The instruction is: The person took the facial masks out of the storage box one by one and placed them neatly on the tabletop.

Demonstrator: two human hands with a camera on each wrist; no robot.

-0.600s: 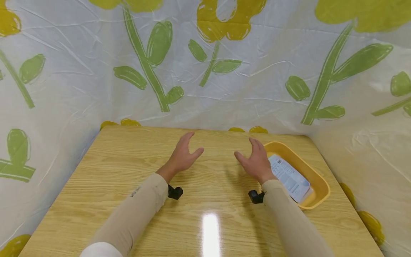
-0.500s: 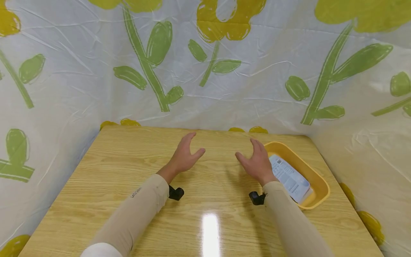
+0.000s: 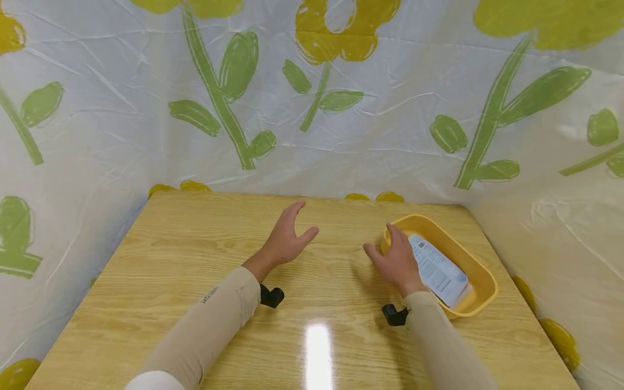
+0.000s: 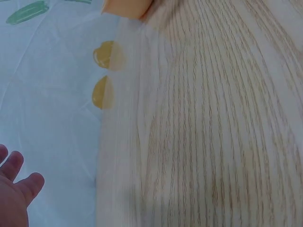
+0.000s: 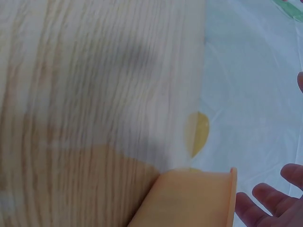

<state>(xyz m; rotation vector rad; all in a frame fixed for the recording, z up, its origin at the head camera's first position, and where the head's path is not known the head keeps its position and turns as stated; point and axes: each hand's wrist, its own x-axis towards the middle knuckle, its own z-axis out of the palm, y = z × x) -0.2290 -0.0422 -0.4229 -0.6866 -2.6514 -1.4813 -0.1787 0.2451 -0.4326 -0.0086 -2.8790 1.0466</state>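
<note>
Right grip [image 3: 397, 257] been brought closer to yellow bin [image 3: 463, 252], now at its left rim, contact unclear; left grip [image 3: 285, 238] nudged binward too, well apart. Both wide, nothing held. Packet [image 3: 440, 271] inside bin. Reach stage, seemingly; rim hold probably needed.

Here's the yellow bin [image 3: 465, 252] on my head feed, upright, open side up, on the right of the wooden table [image 3: 341, 281], rounded corners, long side slanting from far left to near right, part of its left rim hidden from me. And inside it I've got the pale packet [image 3: 441, 271], printed face up, small barcode at its far end, rows of fine text I can't read, lying lengthwise along the bin.
</note>
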